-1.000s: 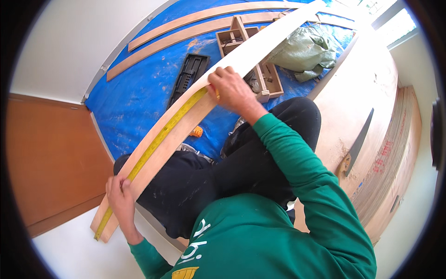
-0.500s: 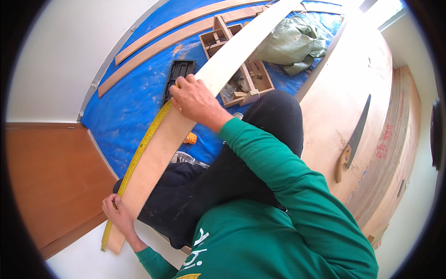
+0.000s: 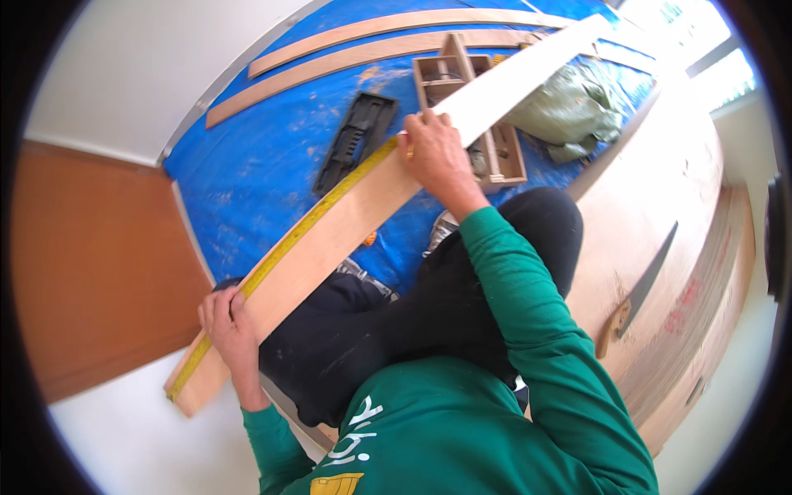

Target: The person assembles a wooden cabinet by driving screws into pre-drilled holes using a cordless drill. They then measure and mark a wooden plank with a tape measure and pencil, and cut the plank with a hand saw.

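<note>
A long pale wooden plank (image 3: 334, 247) runs slantwise across my lap, from the lower left up to the far right. A yellow measuring tape (image 3: 318, 216) lies stretched along its left edge. Close to the near end, my left hand (image 3: 231, 330) is closed over the plank's edge, its fingers pressing the tape. Farther up, my right hand (image 3: 439, 158) grips the same edge, with the tape running in under its curled fingers; the tape case is hidden there. The tape's free end reaches the plank's near end.
A blue sheet (image 3: 239, 190) covers the floor. Beyond the plank are a black plastic tray (image 3: 359, 140), a wooden tool tote (image 3: 513, 165), a green sack (image 3: 569, 115) and two long wood strips (image 3: 330, 70). A handsaw (image 3: 648, 280) rests on stacked plywood sheets (image 3: 701, 285) at right.
The plank's far part has swung toward the right in view, and its near end now sits higher. My right hand appears farther up and right, with more tape showing between my hands.
</note>
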